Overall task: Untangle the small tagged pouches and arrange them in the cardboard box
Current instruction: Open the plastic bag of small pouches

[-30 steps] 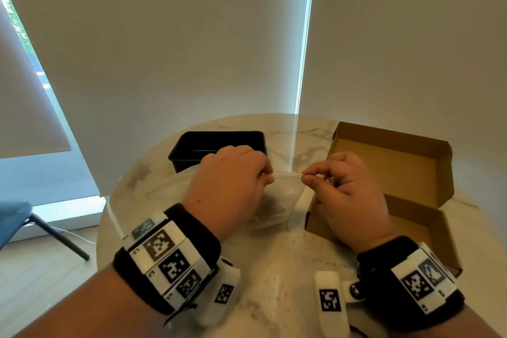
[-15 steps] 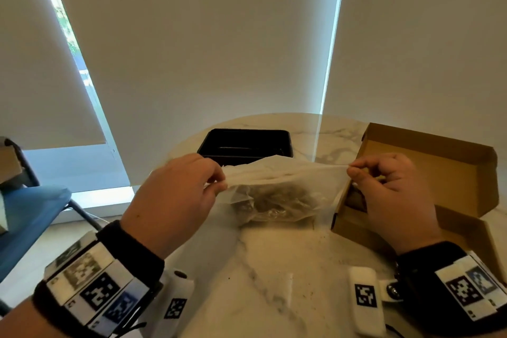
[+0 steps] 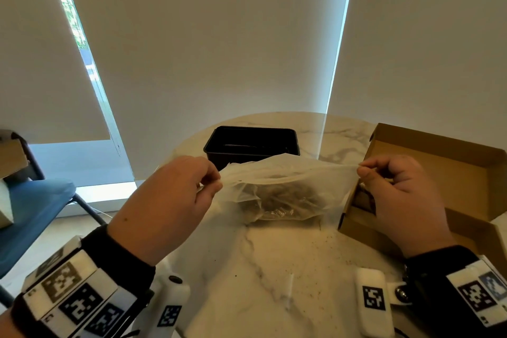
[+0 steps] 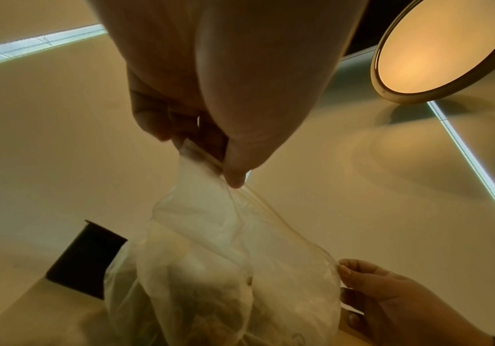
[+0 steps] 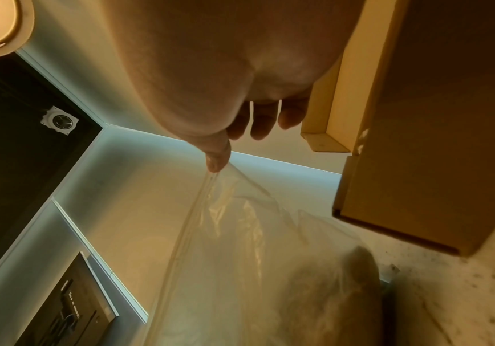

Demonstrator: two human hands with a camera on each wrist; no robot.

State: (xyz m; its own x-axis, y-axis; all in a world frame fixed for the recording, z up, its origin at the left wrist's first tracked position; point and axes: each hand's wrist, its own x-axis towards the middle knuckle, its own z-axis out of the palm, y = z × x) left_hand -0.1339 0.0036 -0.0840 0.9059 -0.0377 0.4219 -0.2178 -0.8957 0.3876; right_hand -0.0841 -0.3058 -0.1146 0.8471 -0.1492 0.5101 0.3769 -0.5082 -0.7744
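The left hand [image 3: 170, 200] pinches one end of the top edge of a clear plastic bag [image 3: 288, 189], its grip closed on the film between thumb and curled fingers; the left wrist view shows the zip strip caught under the thumb. The right hand [image 3: 397, 195] pinches the opposite end the same way, so the bag's top edge runs taut between the two hands, above the marble worktop [image 3: 274, 269]. The bag's belly sags down — a dark, tangled clump of small pouches [image 3: 282, 197] sits inside it, too blurred through the film to tell apart. The open cardboard box [image 3: 439, 151] stands just right of the bag, under the right hand. A black plastic tray [image 3: 251, 141] stands behind the bag. Dark crumbs speckle the worktop near the box.
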